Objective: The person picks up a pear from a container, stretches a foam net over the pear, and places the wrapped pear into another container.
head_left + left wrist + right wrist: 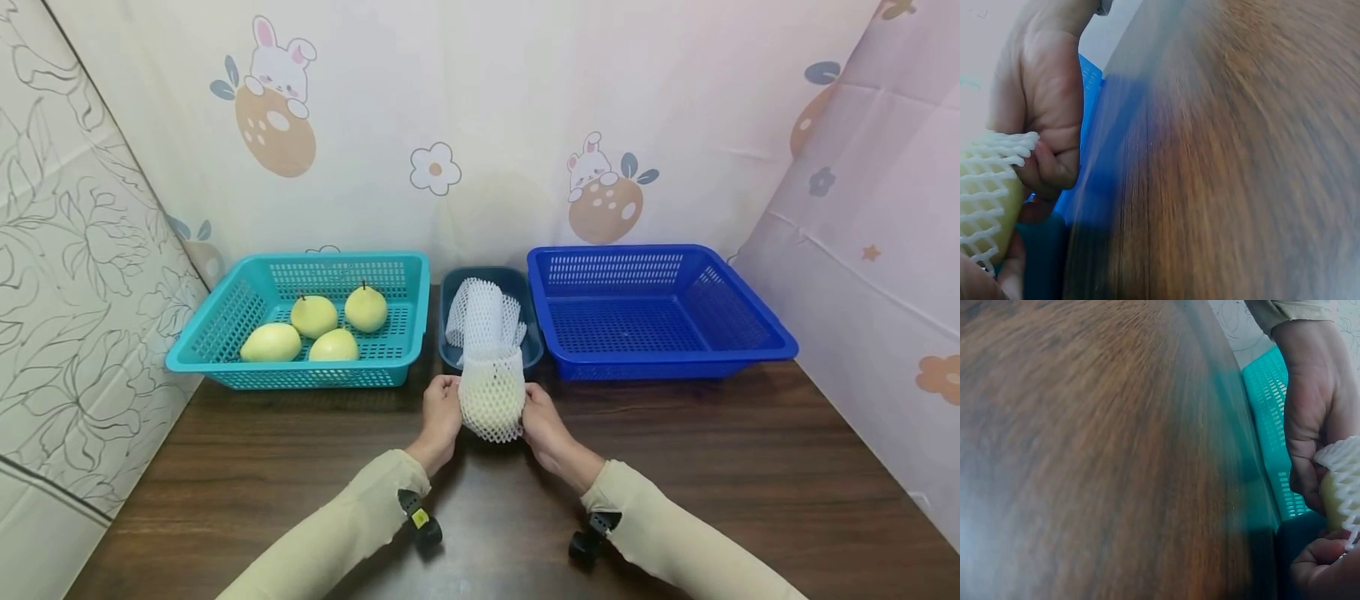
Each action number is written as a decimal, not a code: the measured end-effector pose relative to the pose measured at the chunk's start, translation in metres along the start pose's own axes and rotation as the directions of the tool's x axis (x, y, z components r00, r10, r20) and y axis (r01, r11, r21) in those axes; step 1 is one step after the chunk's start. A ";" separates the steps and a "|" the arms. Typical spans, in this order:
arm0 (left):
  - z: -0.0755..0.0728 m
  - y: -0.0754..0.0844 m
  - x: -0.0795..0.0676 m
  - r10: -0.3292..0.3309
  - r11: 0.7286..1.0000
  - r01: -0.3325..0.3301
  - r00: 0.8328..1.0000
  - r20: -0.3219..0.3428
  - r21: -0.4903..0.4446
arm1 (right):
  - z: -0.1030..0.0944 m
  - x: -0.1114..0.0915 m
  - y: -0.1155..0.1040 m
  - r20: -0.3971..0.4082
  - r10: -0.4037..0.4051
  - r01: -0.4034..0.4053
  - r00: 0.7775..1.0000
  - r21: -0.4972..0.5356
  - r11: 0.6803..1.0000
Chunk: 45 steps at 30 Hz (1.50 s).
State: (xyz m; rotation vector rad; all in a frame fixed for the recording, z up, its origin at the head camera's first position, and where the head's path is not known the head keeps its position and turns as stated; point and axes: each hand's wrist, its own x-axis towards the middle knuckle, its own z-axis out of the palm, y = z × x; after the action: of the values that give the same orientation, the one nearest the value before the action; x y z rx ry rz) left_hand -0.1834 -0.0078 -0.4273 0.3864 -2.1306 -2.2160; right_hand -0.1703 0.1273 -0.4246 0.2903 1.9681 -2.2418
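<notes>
A pale yellow pear point(491, 398) sits inside a white foam net sleeve point(495, 360), held above the table in front of the small bin. My left hand point(441, 414) grips the sleeve's left side, fingers curled at its edge. On the opposite side, my right hand point(546, 425) pinches the net between thumb and fingers. In the left wrist view the right hand point(1050, 119) has bent fingertips right at the net's rim. The right wrist view shows the left hand point(1313, 419) curled against the net, with yellow skin showing below the mesh.
Several pears point(365, 308) lie in a teal basket point(300, 377) at the left. A small dark bin point(534, 346) behind the hands holds more white foam nets point(483, 308). At the right stands a blue basket point(660, 367). A patterned curtain point(495, 108) hangs behind the wooden table point(712, 467).
</notes>
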 end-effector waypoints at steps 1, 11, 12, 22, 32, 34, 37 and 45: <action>0.001 -0.001 0.000 -0.003 1.000 0.003 1.000 0.001 -0.023 | 0.001 0.000 0.000 -0.002 -0.002 0.002 1.000 0.013 1.000; -0.001 -0.002 0.001 -0.052 0.991 0.059 0.997 0.060 -0.119 | -0.003 0.003 0.001 0.055 0.009 -0.011 0.998 0.035 0.999; -0.002 -0.001 0.000 -0.059 0.990 0.067 0.996 0.068 -0.125 | -0.004 0.004 0.001 0.067 0.013 -0.014 0.998 0.019 1.000; -0.005 0.006 -0.003 -0.098 0.980 0.115 0.989 0.108 -0.162 | -0.019 -0.004 -0.019 0.111 -0.192 0.208 0.975 -0.153 0.966; -0.004 0.012 -0.007 -0.097 0.981 0.113 0.989 0.108 -0.159 | -0.030 -0.009 -0.024 0.443 -0.465 0.604 0.767 -0.251 0.757; -0.003 0.012 -0.008 -0.086 0.981 0.103 0.990 0.110 -0.165 | -0.028 -0.009 -0.021 0.445 -0.458 0.606 0.770 -0.283 0.743; -0.002 0.013 -0.009 -0.074 0.982 0.092 0.991 0.115 -0.164 | -0.024 -0.009 -0.018 0.420 -0.453 0.590 0.787 -0.297 0.750; -0.001 0.014 -0.011 -0.082 0.983 0.098 0.991 0.108 -0.155 | -0.018 -0.008 -0.014 0.368 -0.484 0.599 0.794 -0.339 0.725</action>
State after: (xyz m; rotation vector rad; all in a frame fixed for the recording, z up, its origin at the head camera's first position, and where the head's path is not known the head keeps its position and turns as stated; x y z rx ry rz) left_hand -0.1748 -0.0076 -0.4119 0.3765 -1.9992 -2.4872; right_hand -0.1648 0.1468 -0.4113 -0.6990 2.5587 -1.8547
